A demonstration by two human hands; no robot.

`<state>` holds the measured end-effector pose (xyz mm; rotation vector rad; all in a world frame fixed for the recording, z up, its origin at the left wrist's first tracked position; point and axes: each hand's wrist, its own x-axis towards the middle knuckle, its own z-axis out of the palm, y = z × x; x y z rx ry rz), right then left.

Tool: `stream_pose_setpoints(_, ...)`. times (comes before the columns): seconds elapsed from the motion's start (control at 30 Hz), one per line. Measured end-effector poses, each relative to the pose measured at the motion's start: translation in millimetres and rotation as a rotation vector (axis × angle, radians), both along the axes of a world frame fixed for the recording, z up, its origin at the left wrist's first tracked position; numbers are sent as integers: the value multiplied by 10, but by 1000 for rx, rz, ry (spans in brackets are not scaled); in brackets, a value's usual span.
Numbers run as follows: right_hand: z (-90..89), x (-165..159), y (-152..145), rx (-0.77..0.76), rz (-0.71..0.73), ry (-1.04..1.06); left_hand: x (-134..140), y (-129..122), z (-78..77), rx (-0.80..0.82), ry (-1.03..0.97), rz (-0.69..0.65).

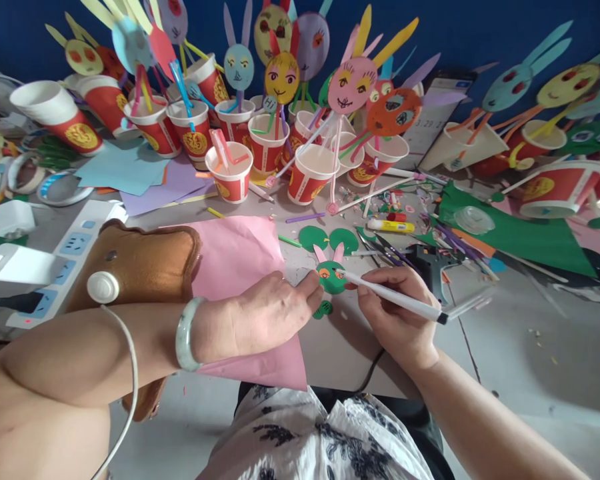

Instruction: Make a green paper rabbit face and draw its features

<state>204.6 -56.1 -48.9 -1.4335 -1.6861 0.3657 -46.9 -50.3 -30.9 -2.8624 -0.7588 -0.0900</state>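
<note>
In my right hand (405, 320) a white pen (403, 301) is gripped, its tip at the upper part of a green paper rabbit face (333, 285). The face has pink ears and orange eyes with drawn pupils. My left hand (263, 313), a pale bangle at its wrist, holds the face's left edge with closed fingers. Just below the face lies a small green paper piece (323, 309) with dark marks. Two green paper rounds (343, 241) lie behind the ears. Beneath my left forearm is a pink paper sheet (240, 257).
Red and white paper cups (313, 180) with paper rabbit faces on straws line the back. A glue stick (391, 226), scissors (380, 247) and a black glue gun (430, 263) lie to the right. At left are a power strip (73, 243) and a brown cushion-like pouch (140, 267).
</note>
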Motion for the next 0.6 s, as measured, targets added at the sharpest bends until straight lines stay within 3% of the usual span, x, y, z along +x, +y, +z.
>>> stream_pose_setpoints(0.1,54,-36,34,20,31,-57,40,18,2,80,69,-19)
stream_pose_setpoints(0.33,57,-56,57,-74,50,-65,78,25,7,99,100,-10)
stream_pose_setpoints(0.6,55,-76,61,-82,62,-69,49,-1,-94,151,61,-7)
